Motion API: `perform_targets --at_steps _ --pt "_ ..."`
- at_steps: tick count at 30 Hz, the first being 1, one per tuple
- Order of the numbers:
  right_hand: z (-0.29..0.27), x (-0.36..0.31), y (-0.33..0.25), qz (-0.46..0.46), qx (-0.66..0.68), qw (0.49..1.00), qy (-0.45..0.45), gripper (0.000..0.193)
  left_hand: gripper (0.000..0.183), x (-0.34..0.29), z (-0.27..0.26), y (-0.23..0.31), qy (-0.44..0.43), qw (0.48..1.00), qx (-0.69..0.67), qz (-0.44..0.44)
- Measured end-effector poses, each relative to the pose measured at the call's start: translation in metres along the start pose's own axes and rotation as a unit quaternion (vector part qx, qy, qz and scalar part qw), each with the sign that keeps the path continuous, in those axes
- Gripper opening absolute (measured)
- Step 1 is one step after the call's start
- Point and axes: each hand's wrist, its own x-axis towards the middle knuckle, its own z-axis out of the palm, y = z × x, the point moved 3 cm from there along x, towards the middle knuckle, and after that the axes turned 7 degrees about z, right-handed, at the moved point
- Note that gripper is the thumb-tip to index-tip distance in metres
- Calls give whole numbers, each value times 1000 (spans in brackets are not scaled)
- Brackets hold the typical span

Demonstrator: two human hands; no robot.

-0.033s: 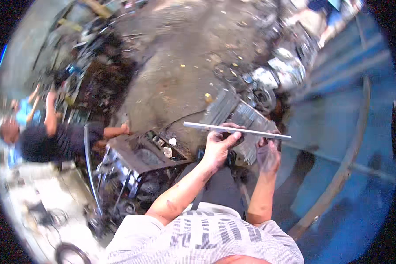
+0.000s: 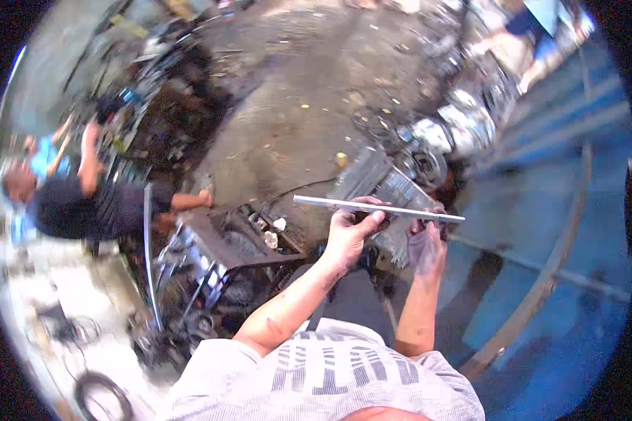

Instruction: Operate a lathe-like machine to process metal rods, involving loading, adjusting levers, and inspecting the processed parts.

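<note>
A blue wall (image 2: 534, 281) fills the right side of the view, curving beside a brown, littered floor (image 2: 274, 140). At the left is another person in dark clothing (image 2: 84, 210), one bare foot near a dark surface (image 2: 205, 242) that stands to the left of the wearer's forearms. Beyond the hands lie long grey ridged metal pieces (image 2: 361, 172), and beside the surface a slim pale bar (image 2: 149, 259) leans near a cluttered metal frame. Out in front of the wearer's pale printed shirt (image 2: 337, 365), a straight, light-grey rod (image 2: 399, 210) is held up nearly level, its right end slightly lower. The left hand (image 2: 358, 224) has its fingers clamped on the middle of the rod, thumb on the near side. The right hand (image 2: 427, 245), dark with grime, meets the rod near its right end; its fingers are blurred, so I cannot tell whether they grip. Smallest are two whitish lumps (image 2: 270, 240) on the surface.
</note>
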Motion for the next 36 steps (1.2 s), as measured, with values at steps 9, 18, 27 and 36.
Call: perform_targets --at_steps 9,18,27,36 --pt "199 -73 125 108 -216 923 -299 26 27 -141 -113 142 187 934 -106 284" --pt "296 -239 262 284 -176 885 -325 20 85 -343 -269 215 259 767 -198 553" --pt "347 -355 326 328 -199 813 -438 19 108 -499 -343 246 184 622 -450 614" --pt "391 -413 353 319 -236 768 -502 20 113 -552 -349 274 266 549 -417 674"
